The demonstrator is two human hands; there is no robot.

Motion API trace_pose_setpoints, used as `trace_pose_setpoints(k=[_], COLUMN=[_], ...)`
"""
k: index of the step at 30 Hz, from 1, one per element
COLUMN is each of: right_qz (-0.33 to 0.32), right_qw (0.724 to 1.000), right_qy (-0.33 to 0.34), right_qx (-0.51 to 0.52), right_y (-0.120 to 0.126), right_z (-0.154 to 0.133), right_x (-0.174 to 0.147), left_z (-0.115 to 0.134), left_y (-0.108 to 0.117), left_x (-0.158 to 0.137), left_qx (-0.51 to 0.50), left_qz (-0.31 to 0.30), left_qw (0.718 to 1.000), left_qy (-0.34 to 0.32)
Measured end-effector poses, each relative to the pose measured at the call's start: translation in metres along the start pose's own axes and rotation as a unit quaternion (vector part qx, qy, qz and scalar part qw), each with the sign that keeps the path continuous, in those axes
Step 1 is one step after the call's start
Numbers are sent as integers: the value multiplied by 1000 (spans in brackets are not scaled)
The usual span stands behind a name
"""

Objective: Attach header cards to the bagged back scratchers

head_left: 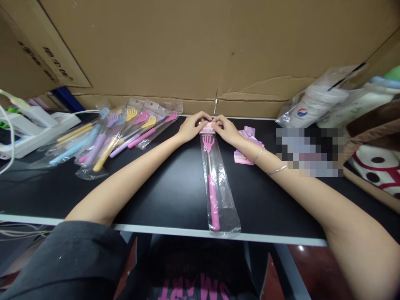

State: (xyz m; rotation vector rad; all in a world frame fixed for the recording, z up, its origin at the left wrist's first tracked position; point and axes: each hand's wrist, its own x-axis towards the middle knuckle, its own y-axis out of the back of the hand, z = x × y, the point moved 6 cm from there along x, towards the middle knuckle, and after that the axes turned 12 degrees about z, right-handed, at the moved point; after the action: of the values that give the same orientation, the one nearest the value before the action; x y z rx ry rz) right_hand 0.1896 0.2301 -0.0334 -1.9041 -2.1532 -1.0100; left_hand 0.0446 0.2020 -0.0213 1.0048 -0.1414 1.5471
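Note:
A pink back scratcher (213, 200) lies in a clear plastic bag (225, 196), its claw end away from me and its handle near the table's front edge. Across the bag's top sits a small pink printed card (207, 128). My left hand (194, 126) pinches the card's left side, and my right hand (225, 129) pinches its right side, thumbs and fingertips close together. Beside my right wrist lie several loose pink and purple cards (243, 157), partly hidden by my forearm.
Several bagged back scratchers (103, 146) in blue, purple, yellow and pink lie piled at the left. A white power strip (40, 129) stands beyond them. On the right are a bagged Pepsi cup (308, 108) and a brown bag (371, 125). A cardboard wall (187, 50) closes the back.

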Motion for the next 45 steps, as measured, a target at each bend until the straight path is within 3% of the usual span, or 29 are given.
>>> trace_pose_setpoints(k=[10, 14, 23, 32, 45], right_qz=[43, 52, 0, 10, -9], right_qw=[999, 998, 993, 999, 999], right_qy=[-17, -24, 5, -27, -35], right_qx=[-7, -33, -115, -37, -7], right_y=[5, 7, 1, 0, -4], right_z=[-3, -5, -7, -2, 1], right_x=[-1, -1, -4, 3, 4], left_z=[-9, -6, 13, -4, -9], left_y=[-4, -5, -8, -6, -7], left_x=[-2, -4, -11, -4, 0], left_qx=[53, 103, 252, 93, -2], left_qz=[-31, -53, -123, -73, -63], left_qw=[996, 991, 960, 991, 995], left_qy=[65, 65, 14, 61, 79])
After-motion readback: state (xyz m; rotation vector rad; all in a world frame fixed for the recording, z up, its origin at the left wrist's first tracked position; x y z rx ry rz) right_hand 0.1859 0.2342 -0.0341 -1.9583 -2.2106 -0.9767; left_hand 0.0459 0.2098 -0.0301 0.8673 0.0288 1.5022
